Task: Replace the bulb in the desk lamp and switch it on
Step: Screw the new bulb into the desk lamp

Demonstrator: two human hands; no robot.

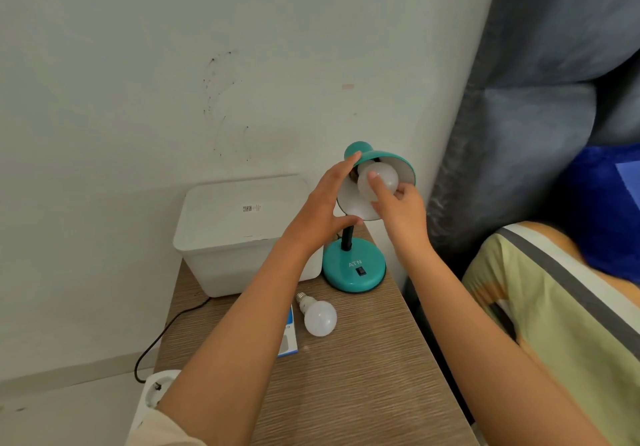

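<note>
Standing on the wooden bedside table (363,376), the teal desk lamp (354,269) is steadied by the left hand (320,210), spread open against its shade (384,159); a white bulb (381,177) inside the shade is gripped by the right hand (398,208); a second bulb (318,317) lies on the table beside a blue box (289,338), near the lamp's base.

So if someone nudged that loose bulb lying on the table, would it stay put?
Probably not. The loose bulb lies on its side on the smooth wooden table, and its round dome would likely let it roll, curving around its narrower screw base. It looks light, so a small push should move it. The blue box beside it might stop it on that side.
</note>
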